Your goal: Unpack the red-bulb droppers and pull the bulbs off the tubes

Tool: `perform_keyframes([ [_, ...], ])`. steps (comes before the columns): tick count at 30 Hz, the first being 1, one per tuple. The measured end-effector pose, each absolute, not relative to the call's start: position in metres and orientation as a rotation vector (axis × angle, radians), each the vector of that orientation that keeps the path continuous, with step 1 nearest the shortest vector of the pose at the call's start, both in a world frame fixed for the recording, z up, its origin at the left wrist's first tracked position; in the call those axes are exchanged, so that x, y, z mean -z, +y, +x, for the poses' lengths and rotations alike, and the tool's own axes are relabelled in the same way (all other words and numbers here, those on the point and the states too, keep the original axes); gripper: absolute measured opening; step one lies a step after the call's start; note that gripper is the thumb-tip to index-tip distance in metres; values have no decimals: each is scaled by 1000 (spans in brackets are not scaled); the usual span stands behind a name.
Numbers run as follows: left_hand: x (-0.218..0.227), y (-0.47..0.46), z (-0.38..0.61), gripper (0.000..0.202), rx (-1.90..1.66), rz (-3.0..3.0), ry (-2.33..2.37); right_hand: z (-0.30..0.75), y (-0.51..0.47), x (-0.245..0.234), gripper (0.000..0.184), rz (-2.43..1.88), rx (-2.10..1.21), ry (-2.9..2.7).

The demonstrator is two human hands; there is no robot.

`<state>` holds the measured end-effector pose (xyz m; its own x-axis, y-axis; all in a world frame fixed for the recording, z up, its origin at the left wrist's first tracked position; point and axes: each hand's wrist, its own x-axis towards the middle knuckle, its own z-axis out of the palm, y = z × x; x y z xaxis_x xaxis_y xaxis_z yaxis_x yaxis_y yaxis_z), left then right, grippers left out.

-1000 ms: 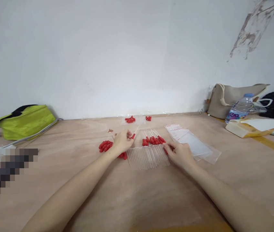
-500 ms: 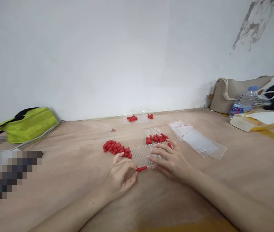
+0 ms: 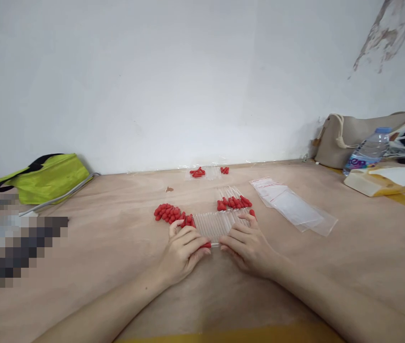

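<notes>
My left hand point(image 3: 185, 247) pinches a red rubber dropper bulb point(image 3: 207, 245) between thumb and fingers. From the bulb a clear glass tube point(image 3: 215, 245) runs across to my right hand point(image 3: 248, 245), whose thumb and fingers close on its other end. Just beyond lies a row of clear glass tubes point(image 3: 211, 225), side by side on the table. Loose red bulbs point(image 3: 167, 212) are heaped left of this row. Behind it, droppers with red bulbs fitted point(image 3: 236, 202) lie with their tubes pointing to the wall. Another bit of red point(image 3: 253, 214) shows past my right fingers.
Clear zip bags point(image 3: 291, 205) overlap at the right of the table point(image 3: 116, 228). By the wall lie small bags with red bulbs point(image 3: 197, 172). A lime-green pouch point(image 3: 48, 178) is at left; a water bottle point(image 3: 369, 150) and a beige bag point(image 3: 331, 143) are at right.
My hands have come closer together along the glass tube. My left fingers now cover most of the red bulb, and my right fingers have drawn down from the row onto the tube's end.
</notes>
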<state>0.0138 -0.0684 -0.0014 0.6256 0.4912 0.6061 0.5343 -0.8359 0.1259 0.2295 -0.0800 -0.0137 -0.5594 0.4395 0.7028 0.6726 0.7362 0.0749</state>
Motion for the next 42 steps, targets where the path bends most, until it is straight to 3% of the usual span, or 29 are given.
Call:
perform_keyframes([
  [12,1,-67,2,15,896,-2755,-819,238,-83,12,15,-820,456,-2265],
  [19,-6,-39,-27,17,1425,-2503,-1428,266,-64,1,19,-1196,388,-1912],
  [22,-8,-32,-30,22,1475,-2427,-1534,272,-59,4,20,-1355,356,-1890],
  [30,-5,-34,-28,29,1348,-2433,-1504,262,-55,13,22,-1443,509,-2021],
  [36,1,-26,-21,14,916,-2521,-1167,252,-49,16,23,-1432,518,-2051],
  [42,7,-15,-21,20,766,-2401,-1171,249,-51,19,29,-1427,449,-2065],
])
